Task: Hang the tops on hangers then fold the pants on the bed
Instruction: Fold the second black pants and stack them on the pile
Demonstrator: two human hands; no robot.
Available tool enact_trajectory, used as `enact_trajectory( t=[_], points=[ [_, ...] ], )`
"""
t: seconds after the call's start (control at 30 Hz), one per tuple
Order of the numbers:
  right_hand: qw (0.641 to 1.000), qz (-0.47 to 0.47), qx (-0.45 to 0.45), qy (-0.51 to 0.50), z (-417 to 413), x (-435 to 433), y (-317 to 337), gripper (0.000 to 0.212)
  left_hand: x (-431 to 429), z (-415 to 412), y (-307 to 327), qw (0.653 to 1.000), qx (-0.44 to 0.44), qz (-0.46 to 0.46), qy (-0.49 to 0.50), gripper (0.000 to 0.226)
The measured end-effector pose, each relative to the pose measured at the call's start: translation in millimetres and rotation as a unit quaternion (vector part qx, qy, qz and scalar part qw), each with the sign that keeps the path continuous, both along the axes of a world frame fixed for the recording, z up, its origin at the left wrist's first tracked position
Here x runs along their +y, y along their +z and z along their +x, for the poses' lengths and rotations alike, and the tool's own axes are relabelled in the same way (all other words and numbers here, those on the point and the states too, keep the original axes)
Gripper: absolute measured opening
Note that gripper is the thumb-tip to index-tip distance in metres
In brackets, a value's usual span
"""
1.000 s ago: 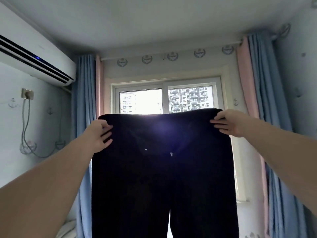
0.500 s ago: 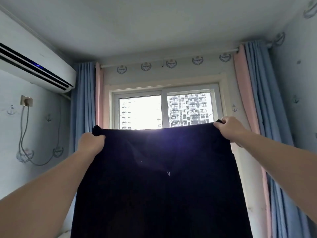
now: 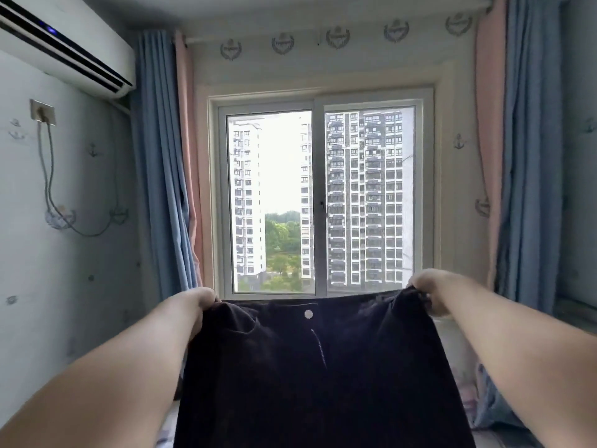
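A pair of dark corduroy pants (image 3: pixel 316 376) hangs spread out in front of me, front side facing me, with a pale button at the waistband and a zip below it. My left hand (image 3: pixel 197 305) grips the left end of the waistband. My right hand (image 3: pixel 426 291) grips the right end, so the waistband is stretched flat between them just below the window sill. The legs run out of the frame at the bottom. No tops or hangers are in view.
Straight ahead is a sliding window (image 3: pixel 319 202) flanked by blue and pink curtains (image 3: pixel 161 163). An air conditioner (image 3: pixel 61 43) sits high on the left wall with a cable below it. Patterned bedding (image 3: pixel 475 396) shows at the lower right behind the pants.
Both hands have lowered the pants from in front of the window to below the sill. The view has tilted down, and the button and zip now show.
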State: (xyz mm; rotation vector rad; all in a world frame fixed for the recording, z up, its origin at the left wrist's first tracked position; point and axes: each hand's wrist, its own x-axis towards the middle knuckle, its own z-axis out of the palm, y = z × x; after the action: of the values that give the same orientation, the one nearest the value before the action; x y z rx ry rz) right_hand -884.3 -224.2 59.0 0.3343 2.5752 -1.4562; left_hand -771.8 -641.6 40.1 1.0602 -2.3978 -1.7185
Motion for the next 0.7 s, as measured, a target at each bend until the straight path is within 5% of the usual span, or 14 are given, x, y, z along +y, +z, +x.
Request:
enact_trajectory(
  t=[0.1, 0.23, 0.47, 0.7],
  points=[
    [0.995, -0.094, -0.03, 0.021, 9, -14, -33, 0.029, 19, -4, -34, 0.996, 0.009, 0.084, -0.003, 0.038],
    [0.975, -0.194, 0.004, 0.107, 19, -33, -36, 0.027, 43, -16, -41, 0.979, 0.152, 0.136, 0.019, 0.041],
    [0.944, -0.215, 0.136, 0.21, 42, -70, 8, 0.018, 97, -19, 11, 0.914, 0.337, 0.217, -0.07, 0.027],
    [0.901, -0.197, 0.298, 0.245, 79, -94, 75, 0.018, 142, 4, 56, 0.861, 0.438, 0.178, -0.188, 0.022]
  ],
)
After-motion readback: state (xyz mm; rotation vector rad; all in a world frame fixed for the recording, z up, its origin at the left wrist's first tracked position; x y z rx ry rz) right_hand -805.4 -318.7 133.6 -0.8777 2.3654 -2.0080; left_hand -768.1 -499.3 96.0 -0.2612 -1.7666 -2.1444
